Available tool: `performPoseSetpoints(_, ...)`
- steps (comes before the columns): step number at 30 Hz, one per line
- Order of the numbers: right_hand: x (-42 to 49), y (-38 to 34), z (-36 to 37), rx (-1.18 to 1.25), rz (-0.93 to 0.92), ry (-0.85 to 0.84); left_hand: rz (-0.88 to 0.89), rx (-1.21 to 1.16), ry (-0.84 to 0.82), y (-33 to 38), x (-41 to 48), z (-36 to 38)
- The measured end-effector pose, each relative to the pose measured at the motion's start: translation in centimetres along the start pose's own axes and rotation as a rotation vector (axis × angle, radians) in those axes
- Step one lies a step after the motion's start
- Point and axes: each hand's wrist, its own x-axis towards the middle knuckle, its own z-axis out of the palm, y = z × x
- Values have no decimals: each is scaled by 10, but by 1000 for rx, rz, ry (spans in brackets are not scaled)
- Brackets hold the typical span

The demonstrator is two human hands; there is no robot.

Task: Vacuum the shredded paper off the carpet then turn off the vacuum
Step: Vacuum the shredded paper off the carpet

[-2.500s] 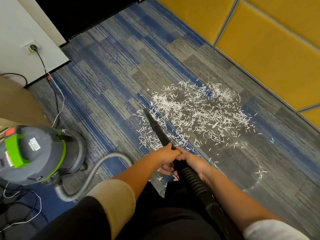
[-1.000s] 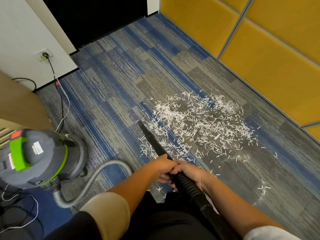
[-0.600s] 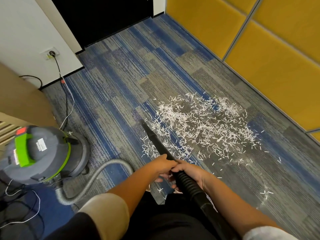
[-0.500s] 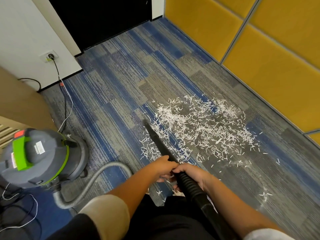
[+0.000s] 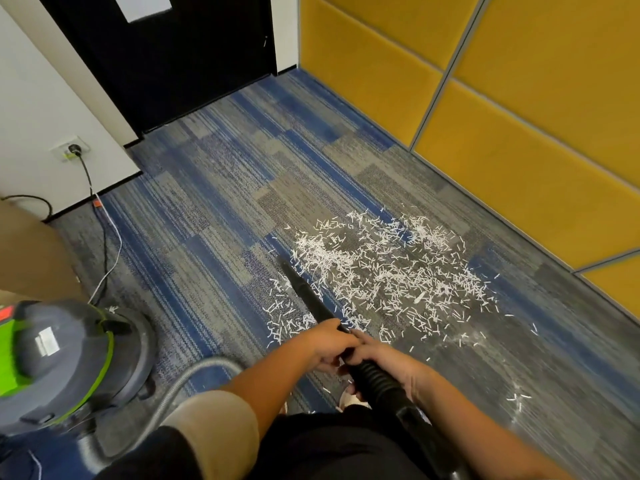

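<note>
White shredded paper (image 5: 388,271) lies scattered over the blue and grey carpet (image 5: 221,209), in front of me and to the right. A black vacuum nozzle (image 5: 304,292) slants down to the pile's left edge, its tip on the carpet. My left hand (image 5: 329,344) grips the nozzle from above. Just behind it, my right hand (image 5: 391,365) holds the ribbed black hose (image 5: 384,386). The grey and green vacuum canister (image 5: 65,358) stands at my left, joined by a grey hose (image 5: 183,379).
Yellow padded wall panels (image 5: 519,133) run along the right. A black door (image 5: 173,57) is ahead. The vacuum's cord runs from a wall socket (image 5: 71,150) down across the carpet at left. A few stray shreds (image 5: 517,398) lie at lower right.
My view has tilted up and shows more of the door. Both hands keep their hold, and the nozzle tip stays at the pile's left edge.
</note>
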Motion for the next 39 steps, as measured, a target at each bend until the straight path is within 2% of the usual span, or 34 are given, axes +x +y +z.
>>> performPoseSetpoints(6, 5, -19, 11, -54, -78, 79, -13, -130, 18, 11, -2, -7)
performPoseSetpoints(9, 7, -31, 15, -89, -82, 57, -10, -163, 61, 15, -1, -14)
performPoseSetpoints(12, 8, -34, 17, -143, -17, 19, -38, -199, 93, 16, 0, -17)
performPoseSetpoints(15, 10, -28, 19, -145, 74, 28, -98, -134, 89, 12, -1, -19)
performPoseSetpoints(19, 19, -18, 21, -138, 93, 38, -142, -90, 65, 2, -5, -19)
performPoseSetpoints(26, 26, -38, 13, -165, 24, 159, -73, -350, 64, 7, -6, -18)
performPoseSetpoints(30, 15, -44, 6, -75, 94, 57, -87, -428, 48, 8, -1, -17)
performPoseSetpoints(34, 12, -35, 6, -67, 33, 20, -130, -361, 125, 5, 9, -14)
performPoseSetpoints(39, 24, -33, 9, -118, -75, 185, -166, -451, 101, 7, 15, -8)
